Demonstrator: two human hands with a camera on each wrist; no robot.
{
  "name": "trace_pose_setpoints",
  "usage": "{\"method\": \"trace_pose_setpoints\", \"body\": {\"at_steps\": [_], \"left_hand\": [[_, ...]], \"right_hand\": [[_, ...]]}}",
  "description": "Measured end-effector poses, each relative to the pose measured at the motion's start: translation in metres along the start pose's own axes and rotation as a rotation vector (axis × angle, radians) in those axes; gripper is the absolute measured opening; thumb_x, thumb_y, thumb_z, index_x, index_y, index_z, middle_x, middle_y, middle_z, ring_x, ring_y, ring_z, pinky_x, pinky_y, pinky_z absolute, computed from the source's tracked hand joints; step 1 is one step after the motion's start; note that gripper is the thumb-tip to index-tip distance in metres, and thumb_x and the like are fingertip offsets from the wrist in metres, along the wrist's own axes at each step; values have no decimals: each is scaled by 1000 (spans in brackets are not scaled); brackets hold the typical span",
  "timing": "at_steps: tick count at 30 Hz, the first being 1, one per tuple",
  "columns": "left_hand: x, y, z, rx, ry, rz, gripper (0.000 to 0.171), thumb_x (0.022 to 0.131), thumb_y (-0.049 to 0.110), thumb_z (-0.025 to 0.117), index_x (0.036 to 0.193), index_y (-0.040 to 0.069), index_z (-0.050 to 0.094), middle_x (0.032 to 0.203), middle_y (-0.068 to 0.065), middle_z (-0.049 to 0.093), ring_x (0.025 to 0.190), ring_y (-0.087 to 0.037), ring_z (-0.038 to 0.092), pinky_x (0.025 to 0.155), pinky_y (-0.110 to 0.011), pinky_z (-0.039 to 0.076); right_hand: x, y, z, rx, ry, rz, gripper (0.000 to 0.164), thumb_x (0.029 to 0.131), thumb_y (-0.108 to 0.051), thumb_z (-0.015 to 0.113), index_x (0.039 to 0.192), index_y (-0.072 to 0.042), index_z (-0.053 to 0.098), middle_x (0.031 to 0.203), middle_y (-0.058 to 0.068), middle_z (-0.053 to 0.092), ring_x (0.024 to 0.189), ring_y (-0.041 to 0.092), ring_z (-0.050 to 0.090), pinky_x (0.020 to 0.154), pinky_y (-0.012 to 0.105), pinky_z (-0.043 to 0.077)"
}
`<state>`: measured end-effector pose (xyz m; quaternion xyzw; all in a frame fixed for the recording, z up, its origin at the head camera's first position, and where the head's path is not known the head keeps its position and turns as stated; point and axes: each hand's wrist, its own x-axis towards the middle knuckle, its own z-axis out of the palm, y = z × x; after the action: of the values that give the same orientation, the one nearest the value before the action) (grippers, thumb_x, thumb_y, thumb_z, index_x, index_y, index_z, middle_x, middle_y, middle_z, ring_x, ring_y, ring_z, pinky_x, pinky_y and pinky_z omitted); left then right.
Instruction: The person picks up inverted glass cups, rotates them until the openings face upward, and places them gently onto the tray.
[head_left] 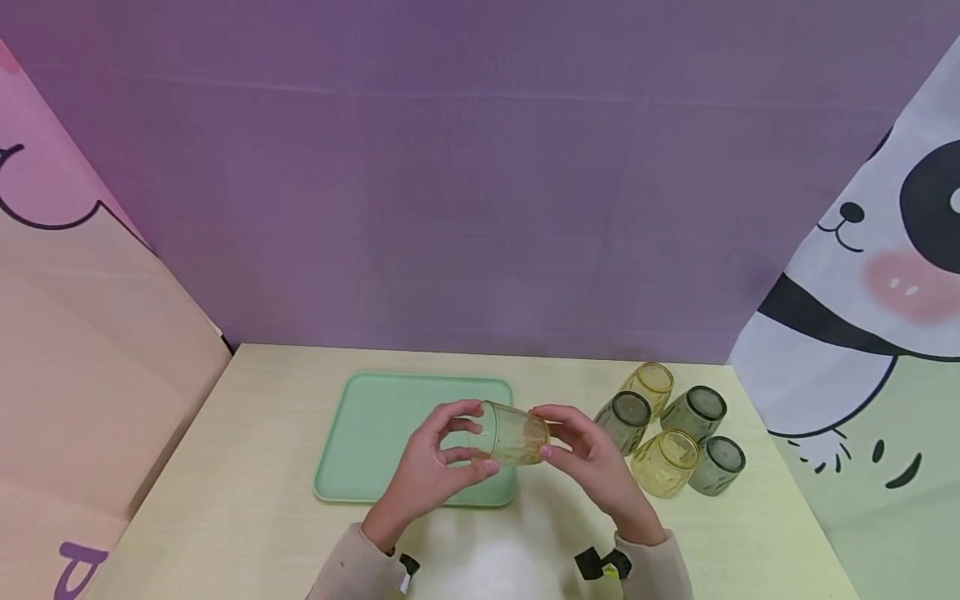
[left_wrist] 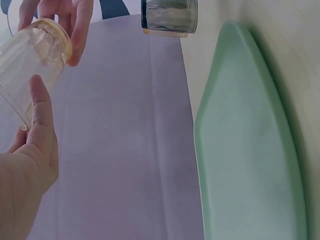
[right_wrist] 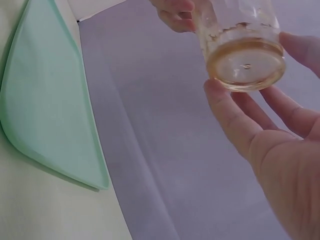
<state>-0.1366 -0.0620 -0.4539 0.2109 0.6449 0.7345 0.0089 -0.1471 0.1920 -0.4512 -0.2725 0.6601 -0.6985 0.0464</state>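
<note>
A clear yellowish drinking glass (head_left: 516, 435) lies on its side in the air between both hands, above the right part of a mint-green tray (head_left: 360, 442). The left hand (head_left: 433, 462) grips its rim end with curled fingers and thumb. At the base end, the fingertips and thumb of the right hand (head_left: 592, 460) pinch the glass. In the right wrist view, the round base of the glass (right_wrist: 246, 67) faces the camera, and the right fingers (right_wrist: 232, 112) spread about it. The left wrist view shows the left thumb (left_wrist: 41, 107) along the glass wall.
Several upturned glasses stand to the right of the tray: yellow ones (head_left: 666, 463) and grey ones (head_left: 697, 412), close together on the pale wooden table (head_left: 247, 467). A purple curtain (head_left: 480, 208) hangs behind the table, with printed panels at both sides.
</note>
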Motion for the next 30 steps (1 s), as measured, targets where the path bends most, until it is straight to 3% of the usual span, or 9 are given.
{"method": "trace_pose_setpoints", "body": {"at_steps": [4, 6, 9, 13, 18, 21, 24, 27, 30], "left_hand": [[0, 4, -4, 64, 11, -33, 71, 76, 5, 87, 138, 9, 54, 136, -12, 50, 116, -40, 51, 81, -43, 60], [0, 7, -7, 117, 21, -55, 70, 74, 9, 90, 136, 14, 56, 134, -9, 51, 115, -37, 52, 80, -41, 60], [1, 11, -12, 214, 38, -82, 70, 73, 17, 92, 133, 21, 58, 130, -4, 53, 112, -29, 55, 80, -37, 60], [1, 17, -19, 338, 49, -100, 70, 72, 26, 93, 133, 22, 58, 126, -1, 54, 105, -23, 58, 78, -32, 60], [3, 20, -29, 533, 41, -80, 73, 71, 33, 92, 133, 17, 57, 125, 1, 54, 101, -19, 59, 76, -28, 59], [4, 20, -37, 681, 30, -67, 74, 71, 34, 92, 133, 14, 57, 125, 2, 53, 92, -12, 62, 76, -28, 58], [6, 20, -45, 838, 18, -59, 74, 71, 35, 91, 132, 11, 57, 125, 0, 54, 85, -12, 62, 76, -31, 55], [9, 21, -51, 979, 8, -52, 73, 72, 35, 87, 131, 5, 58, 125, -6, 55, 98, -22, 60, 85, -38, 53], [12, 21, -57, 1071, -3, -100, 71, 72, 33, 80, 131, 1, 57, 127, -10, 55, 116, -31, 53, 94, -43, 49]], "right_hand": [[0, -1, 0, -40, -4, -9, 43, 95, 7, 63, 136, 6, 51, 137, 24, 52, 124, 42, 52, 93, 38, 55], [0, -2, -1, -62, -5, -19, 43, 95, 8, 63, 136, 7, 51, 136, 23, 52, 123, 45, 52, 93, 38, 54], [-1, -3, -1, -100, 1, -20, 43, 94, 7, 63, 135, 8, 51, 135, 19, 54, 123, 43, 53, 94, 38, 54], [-2, -6, -2, -164, 14, -13, 44, 94, 6, 66, 134, 10, 50, 135, 20, 53, 123, 37, 55, 96, 44, 53], [-6, -9, -7, -391, 65, -23, 46, 90, 0, 73, 133, -1, 56, 132, 14, 56, 119, 28, 59, 93, 52, 52], [-8, -10, -10, -525, 90, -31, 46, 89, -3, 76, 132, -7, 59, 129, 9, 59, 116, 28, 60, 91, 50, 54], [-10, -11, -13, -580, 98, -24, 45, 89, -4, 76, 131, -7, 60, 128, 9, 60, 115, 31, 61, 91, 46, 55], [-11, -12, -15, -599, 100, -10, 44, 89, -5, 76, 130, -6, 61, 128, 13, 60, 114, 35, 61, 90, 45, 56], [-12, -12, -16, -615, 98, 4, 44, 89, -6, 76, 130, -5, 61, 127, 16, 60, 113, 36, 61, 90, 44, 56]]}}
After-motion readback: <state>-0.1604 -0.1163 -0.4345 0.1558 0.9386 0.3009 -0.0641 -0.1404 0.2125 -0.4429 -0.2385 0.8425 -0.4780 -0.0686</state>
